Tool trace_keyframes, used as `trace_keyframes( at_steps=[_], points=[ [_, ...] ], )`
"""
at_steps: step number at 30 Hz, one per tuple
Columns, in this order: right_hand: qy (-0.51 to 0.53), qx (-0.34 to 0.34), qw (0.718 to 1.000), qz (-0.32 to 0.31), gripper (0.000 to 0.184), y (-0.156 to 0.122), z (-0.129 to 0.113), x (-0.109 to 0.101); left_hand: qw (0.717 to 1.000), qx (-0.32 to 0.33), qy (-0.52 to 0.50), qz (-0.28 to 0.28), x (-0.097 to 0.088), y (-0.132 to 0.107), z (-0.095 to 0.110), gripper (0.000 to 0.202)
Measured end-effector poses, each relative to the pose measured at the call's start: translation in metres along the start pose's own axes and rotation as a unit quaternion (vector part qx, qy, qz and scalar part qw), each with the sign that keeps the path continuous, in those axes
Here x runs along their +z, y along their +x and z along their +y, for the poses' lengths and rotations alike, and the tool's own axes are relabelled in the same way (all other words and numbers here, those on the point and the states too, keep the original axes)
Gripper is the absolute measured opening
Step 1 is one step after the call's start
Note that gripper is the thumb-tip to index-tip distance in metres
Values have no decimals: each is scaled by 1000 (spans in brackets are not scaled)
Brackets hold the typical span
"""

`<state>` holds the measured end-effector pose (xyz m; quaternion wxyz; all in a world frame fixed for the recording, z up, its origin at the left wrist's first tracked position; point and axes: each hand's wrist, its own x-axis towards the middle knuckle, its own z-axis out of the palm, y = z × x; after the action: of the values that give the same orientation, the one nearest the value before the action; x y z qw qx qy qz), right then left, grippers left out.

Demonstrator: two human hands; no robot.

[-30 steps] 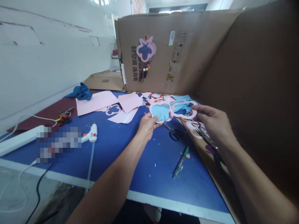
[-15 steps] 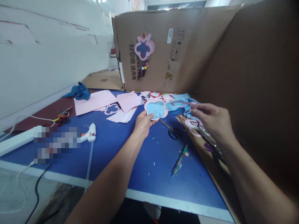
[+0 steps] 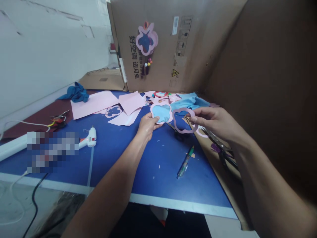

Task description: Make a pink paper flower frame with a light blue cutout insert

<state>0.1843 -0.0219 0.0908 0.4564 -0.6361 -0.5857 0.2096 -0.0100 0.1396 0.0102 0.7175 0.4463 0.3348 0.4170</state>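
Pinched in my left hand (image 3: pixel 146 127) is a flower-shaped pink paper piece with a light blue centre (image 3: pixel 161 113), held above the blue table. My right hand (image 3: pixel 215 120) closes thumb and fingers on the edge of a pink paper flower frame (image 3: pixel 176 124) whose middle is open. The two shapes are side by side, nearly touching. Behind the frame, a pair of black-handled scissors (image 3: pixel 180 136) is partly hidden. Light blue fabric (image 3: pixel 189 103) lies beyond my right hand. Below it, a green-tipped clear pen (image 3: pixel 185 162) rests on the table.
A white glue gun (image 3: pixel 91 138) lies at the left near a blurred patch. Pink paper sheets (image 3: pixel 95 104) and a dark blue cloth (image 3: pixel 76 93) are at the back. Larger scissors (image 3: pixel 220 145) lie on cardboard under my right arm. A cardboard wall (image 3: pixel 163 82) bears a finished-looking flower ornament (image 3: pixel 155 39).
My right hand has turned the pink frame from nearly edge-on to facing me and brought it beside the blue-centred flower. The whole view has shifted slightly.
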Motion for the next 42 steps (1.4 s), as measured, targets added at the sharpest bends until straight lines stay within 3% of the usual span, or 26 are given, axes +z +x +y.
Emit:
trace_keyframes(
  at_steps=[5, 15, 18, 23, 29, 35, 42],
  points=[
    [104, 35, 992, -57, 44, -1, -3, -4, 998, -26, 18, -48, 4, -5, -2, 14],
    [58, 17, 975, -215, 37, -3, 3, -10, 986, -53, 51, -150, 7, -13, -7, 18],
    [51, 12, 979, -198, 38, -2, 5, -7, 977, -68, 57, -196, 11, -17, -8, 28],
    [1, -7, 996, -85, 40, 7, 18, 0, 955, -81, 59, -280, 15, -22, -8, 55],
    [-107, 6, 994, -7, 31, 11, 24, 1, 950, -84, 93, -287, 13, -22, -12, 47],
    [-169, 6, 985, -20, 35, 11, 25, -4, 939, -94, 120, -308, 15, -24, -10, 41],
    [-168, 4, 985, -36, 23, 13, 40, -5, 934, -100, 134, -316, 16, -27, -8, 40]
  ],
)
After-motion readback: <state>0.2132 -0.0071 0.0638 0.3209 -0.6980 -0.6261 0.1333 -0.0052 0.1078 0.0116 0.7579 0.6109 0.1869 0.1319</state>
